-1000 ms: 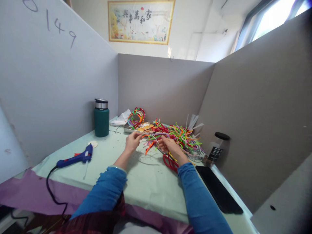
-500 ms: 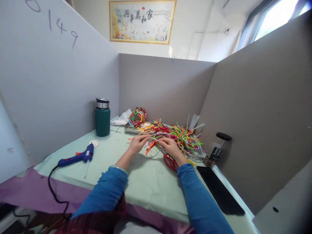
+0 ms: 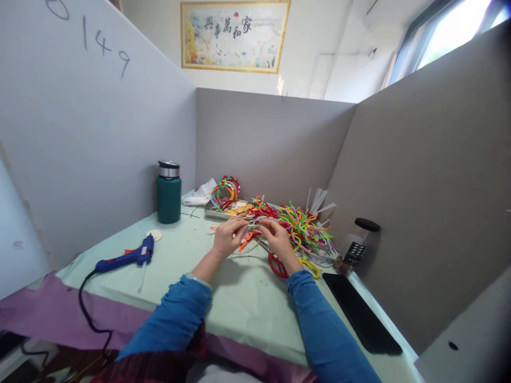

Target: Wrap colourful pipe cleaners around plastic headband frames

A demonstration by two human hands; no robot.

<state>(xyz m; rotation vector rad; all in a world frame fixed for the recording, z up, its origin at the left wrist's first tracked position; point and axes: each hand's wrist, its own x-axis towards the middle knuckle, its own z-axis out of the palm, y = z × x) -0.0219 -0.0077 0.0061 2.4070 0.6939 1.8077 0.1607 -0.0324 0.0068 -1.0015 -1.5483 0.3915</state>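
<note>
My left hand (image 3: 229, 238) and my right hand (image 3: 278, 243) face each other over the middle of the table, fingertips pinched. Between them runs a thin pale pipe cleaner (image 3: 253, 226), with an end gripped in each hand; the fingers partly hide it. A grey strand (image 3: 245, 257) droops below the hands, and whether it belongs to the same piece I cannot tell. Red-handled scissors (image 3: 277, 266) lie under my right wrist. Just beyond the hands spreads a heap of many-coloured pipe cleaners (image 3: 297, 223).
A metal tray (image 3: 215, 214) at the back holds wooden discs and rings of coloured pipe cleaners (image 3: 225, 192). On the left are a green flask (image 3: 169, 199) and a blue glue gun (image 3: 126, 258) with its cord. A clear jar (image 3: 356, 244) and black phone-like slab (image 3: 361, 314) lie right.
My hands have come slightly closer together and the fingers have shifted on the pipe cleaner. The grey strand below has moved a little to the left.
</note>
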